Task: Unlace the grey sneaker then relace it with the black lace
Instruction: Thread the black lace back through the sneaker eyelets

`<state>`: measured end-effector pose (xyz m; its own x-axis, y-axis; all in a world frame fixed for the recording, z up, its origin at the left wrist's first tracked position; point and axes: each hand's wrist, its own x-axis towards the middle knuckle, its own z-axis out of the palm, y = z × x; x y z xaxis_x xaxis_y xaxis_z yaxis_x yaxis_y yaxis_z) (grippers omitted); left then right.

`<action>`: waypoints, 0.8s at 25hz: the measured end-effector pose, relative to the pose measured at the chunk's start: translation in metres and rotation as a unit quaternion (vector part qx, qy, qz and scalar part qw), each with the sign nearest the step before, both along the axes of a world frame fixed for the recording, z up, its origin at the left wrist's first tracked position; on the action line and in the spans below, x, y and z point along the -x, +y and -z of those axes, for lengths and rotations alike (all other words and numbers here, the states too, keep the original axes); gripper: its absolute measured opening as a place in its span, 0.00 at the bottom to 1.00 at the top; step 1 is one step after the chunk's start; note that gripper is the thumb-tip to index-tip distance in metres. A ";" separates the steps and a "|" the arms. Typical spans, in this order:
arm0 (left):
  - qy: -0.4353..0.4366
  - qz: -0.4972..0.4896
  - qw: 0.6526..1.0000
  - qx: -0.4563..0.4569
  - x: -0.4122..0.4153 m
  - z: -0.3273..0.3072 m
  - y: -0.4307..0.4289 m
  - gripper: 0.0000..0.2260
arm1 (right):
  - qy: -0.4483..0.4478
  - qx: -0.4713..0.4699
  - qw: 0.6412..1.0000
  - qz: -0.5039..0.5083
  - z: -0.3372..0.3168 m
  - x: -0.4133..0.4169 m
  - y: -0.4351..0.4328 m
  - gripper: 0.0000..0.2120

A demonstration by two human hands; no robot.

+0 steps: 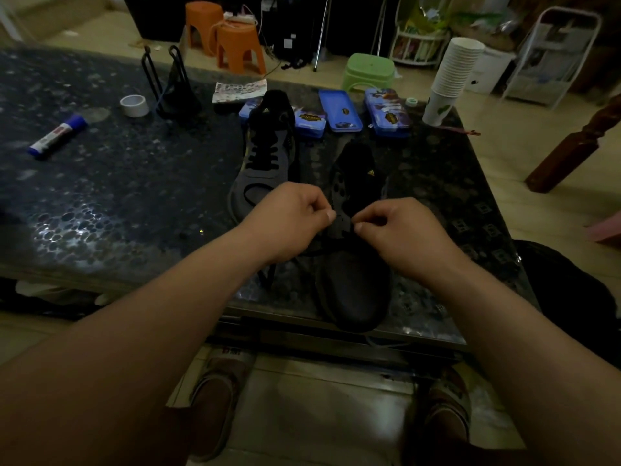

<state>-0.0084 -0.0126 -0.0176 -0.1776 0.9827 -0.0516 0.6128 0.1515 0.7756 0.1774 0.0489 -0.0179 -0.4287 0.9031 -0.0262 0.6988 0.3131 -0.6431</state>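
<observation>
A grey sneaker [353, 284] lies toe toward me at the near edge of the dark speckled table [117, 203]. Its eyelet rows look bare of lace higher up. My left hand [289, 220] and my right hand [400, 233] pinch the black lace [268, 277] over the lowest eyelets, fingers closed. One lace end hangs down by the table edge under my left wrist. A second grey sneaker [265, 163], laced in black, lies just beyond my left hand.
Behind the shoes lie three blue tins [339, 111], a tape roll [134, 105], a glue stick [57, 136], a black wire stand [174, 89] and a stack of paper cups [450, 79]. Orange stools [235, 45] and a green stool [369, 70] stand on the floor beyond.
</observation>
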 end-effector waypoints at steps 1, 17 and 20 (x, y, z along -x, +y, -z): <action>0.001 0.000 1.000 0.005 0.000 0.002 0.000 0.08 | -0.006 0.000 1.000 -0.001 0.001 0.001 0.000 0.07; 0.123 0.011 0.992 -0.036 -0.006 0.011 0.008 0.10 | 0.065 0.012 0.998 -0.017 0.018 0.003 0.009 0.06; 0.130 0.018 0.991 -0.037 -0.006 0.009 0.009 0.10 | 0.073 0.043 0.996 -0.042 0.020 0.006 0.013 0.13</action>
